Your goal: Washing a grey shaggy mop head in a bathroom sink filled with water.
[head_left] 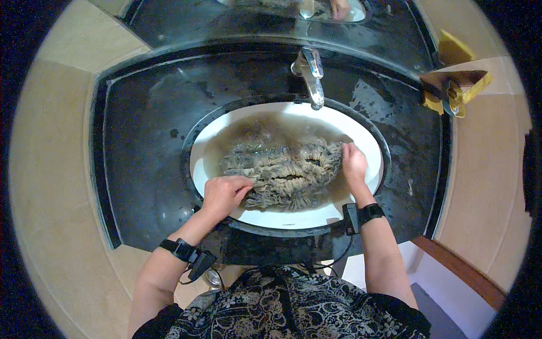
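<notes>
A shaggy grey and beige textile piece [285, 183], like a mop head, lies in murky brown water inside the white oval sink [200, 158], with dark slits showing across it. My left hand [226, 192] pinches its front-left edge, fingers closed. At its right end, my right hand [354, 164] grips the edge, partly hiding what is between the fingers. Above the back of the sink stands a chrome faucet [310, 73].
A wet black counter [138, 152] surrounds the sink, edged by tiled walls [56, 169] on both sides. A mirror [237, 17] is behind. Yellow cloths [474, 90] hang at the back right. A dark strap with a device sits on each of my forearms.
</notes>
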Tool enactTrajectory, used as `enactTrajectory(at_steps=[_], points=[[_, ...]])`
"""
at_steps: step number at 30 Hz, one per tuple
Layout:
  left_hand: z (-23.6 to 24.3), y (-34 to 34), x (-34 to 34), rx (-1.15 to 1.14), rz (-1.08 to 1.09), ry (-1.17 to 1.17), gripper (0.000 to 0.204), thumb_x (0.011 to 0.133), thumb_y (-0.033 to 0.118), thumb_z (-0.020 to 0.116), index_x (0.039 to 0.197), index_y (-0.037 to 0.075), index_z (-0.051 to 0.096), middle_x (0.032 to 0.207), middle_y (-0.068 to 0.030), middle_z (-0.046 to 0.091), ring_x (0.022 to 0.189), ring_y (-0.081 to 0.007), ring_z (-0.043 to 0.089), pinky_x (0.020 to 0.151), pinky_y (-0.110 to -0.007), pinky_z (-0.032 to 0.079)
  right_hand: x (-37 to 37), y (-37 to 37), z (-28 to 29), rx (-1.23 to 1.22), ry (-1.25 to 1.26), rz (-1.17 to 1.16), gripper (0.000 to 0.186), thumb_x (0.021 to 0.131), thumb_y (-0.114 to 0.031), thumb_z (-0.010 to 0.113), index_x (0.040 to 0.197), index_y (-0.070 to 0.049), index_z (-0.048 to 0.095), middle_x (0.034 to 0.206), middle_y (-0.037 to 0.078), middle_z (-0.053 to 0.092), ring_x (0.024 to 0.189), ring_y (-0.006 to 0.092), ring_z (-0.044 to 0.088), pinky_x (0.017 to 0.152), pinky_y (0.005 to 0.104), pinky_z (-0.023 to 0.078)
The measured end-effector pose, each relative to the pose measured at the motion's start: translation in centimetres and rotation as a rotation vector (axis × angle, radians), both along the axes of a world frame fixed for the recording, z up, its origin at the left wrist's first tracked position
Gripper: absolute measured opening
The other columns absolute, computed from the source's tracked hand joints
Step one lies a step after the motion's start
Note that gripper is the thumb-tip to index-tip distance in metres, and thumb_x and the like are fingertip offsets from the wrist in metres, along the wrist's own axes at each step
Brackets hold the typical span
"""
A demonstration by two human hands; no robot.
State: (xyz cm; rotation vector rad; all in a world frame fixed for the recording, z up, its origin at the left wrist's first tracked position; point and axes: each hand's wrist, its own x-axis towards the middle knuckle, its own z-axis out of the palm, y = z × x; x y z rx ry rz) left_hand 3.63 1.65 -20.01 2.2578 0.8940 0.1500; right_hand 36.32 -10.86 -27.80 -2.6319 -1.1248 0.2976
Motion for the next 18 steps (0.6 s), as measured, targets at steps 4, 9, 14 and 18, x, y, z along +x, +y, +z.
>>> enactTrajectory(at_steps=[4,9,14,18], points=[[1.2,0.0,-1.1,-0.006,-0.001,-0.002,0.011,0.079,0.019,0.061,0.082,0.009,0.066,0.084,-0.0047,0.066,0.074,-0.0255,0.062,0.062,-0.034,0.049,1.2,-0.5,0.4,0.042,-0.009,-0.032,0.03,0.09,-0.029,0.045,0.08,-0.003,0.056,0.07,0.023,0.059,0.067,0.0409,0.058,0.061,0.0504,0.044],[2.2,0.7,-0.9,-0.034,0.069,-0.057,0.014,0.082,0.019,0.058,0.087,0.006,0.062,0.08,-0.0066,0.063,0.072,-0.0268,0.061,0.063,-0.033,0.049,0.3,0.4,2.0,-0.071,-0.1,-0.028,0.031,0.09,-0.031,0.046,0.075,-0.006,0.055,0.068,0.021,0.059,0.063,0.0388,0.059,0.057,0.05,0.045],[1.0,1.6,-1.0,-0.461,0.324,-0.19,0.017,0.087,0.017,0.055,0.088,0.0,0.06,0.077,-0.0084,0.062,0.07,-0.0193,0.062,0.064,-0.03,0.048,-3.6,2.3,3.5,-0.003,0.009,0.145,0.03,0.09,-0.031,0.047,0.075,-0.007,0.056,0.068,0.021,0.059,0.063,0.0366,0.06,0.056,0.0469,0.046],[0.8,2.3,-0.9,-0.99,0.5,-0.382,0.02,0.09,0.015,0.054,0.094,-0.004,0.06,0.089,-0.0107,0.064,0.082,-0.0189,0.064,0.077,-0.028,0.051,-8.6,3.0,4.2,0.204,0.744,0.187,0.019,0.085,-0.022,0.058,0.096,-0.006,0.061,0.084,0.012,0.063,0.07,0.0205,0.062,0.061,0.0337,0.05]])
